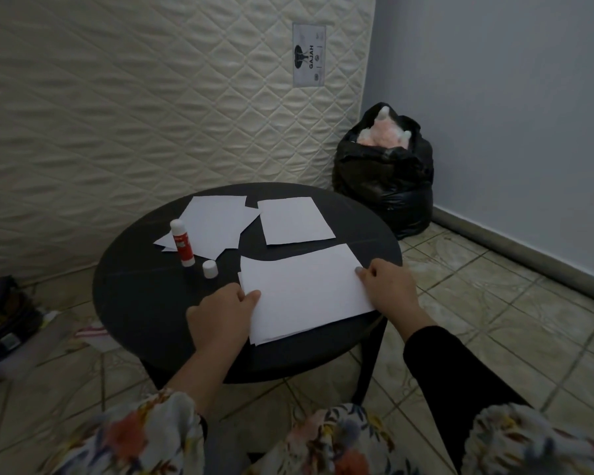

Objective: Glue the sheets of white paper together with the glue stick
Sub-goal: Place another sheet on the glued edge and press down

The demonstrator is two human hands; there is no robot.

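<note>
- The left hand rests on the round black table with fingers curled loosely; the thumb lies on top of the left edge of the near stack of white paper sheets. Whether any finger reaches under the sheets cannot be told.
- The right hand presses on the right edge of the same stack; the fingers are bent, with fingertips on the top sheet near its far right corner. It is a flat press, not a closed grasp.
- The near stack lies at the table's near right edge, between the two hands. A lower sheet shows past the top sheet along the left and near edges, so the sheets are not fully aligned.
- The red and white glue stick stands upright and uncapped toward the table's left edge, well apart from the left hand. Its base touches or overlaps a loose pile of white paper sheets.
- The white round cap stands on the table just beside the glue stick, between it and the near stack.
- A single white paper sheet lies flat at the table's far side, separate from the near stack.
- A black plastic bag sits on the tiled floor beyond the table, next to an upright quilted cream mattress.
</note>
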